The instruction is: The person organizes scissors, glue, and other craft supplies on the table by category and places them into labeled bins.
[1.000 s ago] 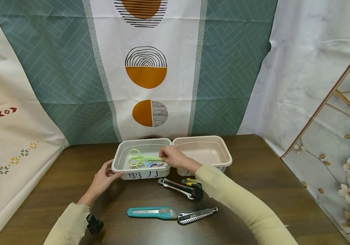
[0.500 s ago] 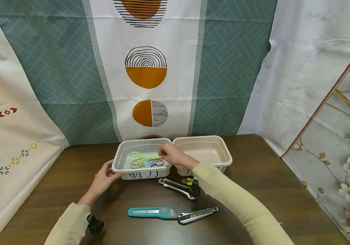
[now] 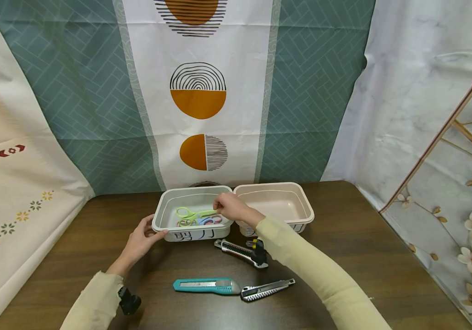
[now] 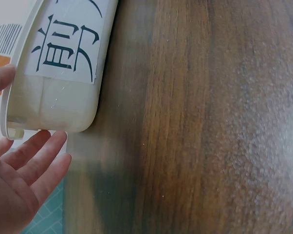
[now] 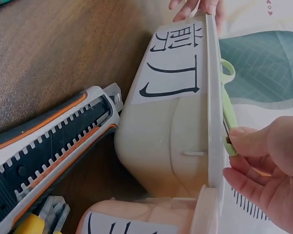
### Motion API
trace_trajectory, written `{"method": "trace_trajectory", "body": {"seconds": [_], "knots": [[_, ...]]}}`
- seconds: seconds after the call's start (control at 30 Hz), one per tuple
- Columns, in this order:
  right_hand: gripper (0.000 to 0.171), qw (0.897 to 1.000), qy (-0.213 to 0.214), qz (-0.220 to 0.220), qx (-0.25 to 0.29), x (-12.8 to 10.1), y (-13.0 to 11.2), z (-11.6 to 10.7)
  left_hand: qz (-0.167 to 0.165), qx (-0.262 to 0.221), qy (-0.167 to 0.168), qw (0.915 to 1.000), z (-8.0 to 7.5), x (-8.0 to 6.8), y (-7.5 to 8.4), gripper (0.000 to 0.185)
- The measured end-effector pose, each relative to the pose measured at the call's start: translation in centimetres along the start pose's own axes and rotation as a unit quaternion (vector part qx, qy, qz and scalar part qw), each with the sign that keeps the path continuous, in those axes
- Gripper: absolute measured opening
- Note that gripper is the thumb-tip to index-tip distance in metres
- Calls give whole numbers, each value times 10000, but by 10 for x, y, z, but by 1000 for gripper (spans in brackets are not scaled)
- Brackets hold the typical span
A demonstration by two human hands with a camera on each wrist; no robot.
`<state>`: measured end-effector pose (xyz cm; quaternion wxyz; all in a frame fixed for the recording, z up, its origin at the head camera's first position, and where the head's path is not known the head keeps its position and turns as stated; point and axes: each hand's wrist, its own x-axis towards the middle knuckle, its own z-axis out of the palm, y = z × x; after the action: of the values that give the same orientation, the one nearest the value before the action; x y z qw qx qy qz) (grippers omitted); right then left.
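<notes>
A pair of light green scissors point(image 3: 197, 215) is tilted over the other scissors in the grey plastic bin point(image 3: 166, 235). My right hand point(image 3: 231, 207) pinches its tip end at the bin's right side; the thumb and fingers show this closely in the right wrist view, the handle loops pointing away to the left. Beneath lie blue and pink scissors handles point(image 3: 209, 221), partly covered. My left hand point(image 3: 139, 240) holds the bin's front left corner, thumb at the front rim and fingers against the end wall. The bin's front carries a white label point(image 4: 68, 39) with black characters.
A beige bin point(image 3: 289, 206) stands right beside the grey one. On the table in front lie a black and white utility knife point(image 3: 240, 253), a yellow one point(image 5: 32, 225) partly hidden, a teal cutter point(image 3: 203, 285) and a silver cutter point(image 3: 266, 289). A patterned cloth point(image 3: 199, 151) hangs behind.
The handle end of the green scissors has sunk lower into the grey bin, and my right forearm has shifted slightly left. My left hand stays at the bin's corner.
</notes>
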<state>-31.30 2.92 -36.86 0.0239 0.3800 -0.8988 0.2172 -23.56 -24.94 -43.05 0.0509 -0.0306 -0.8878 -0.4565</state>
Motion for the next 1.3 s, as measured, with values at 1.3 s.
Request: {"method": "trace_trajectory", "body": {"seconds": [1.3], "knots": [[17, 9996, -232, 142, 47, 10, 5, 14, -94, 35, 29, 9999, 0, 1, 0, 73]]}}
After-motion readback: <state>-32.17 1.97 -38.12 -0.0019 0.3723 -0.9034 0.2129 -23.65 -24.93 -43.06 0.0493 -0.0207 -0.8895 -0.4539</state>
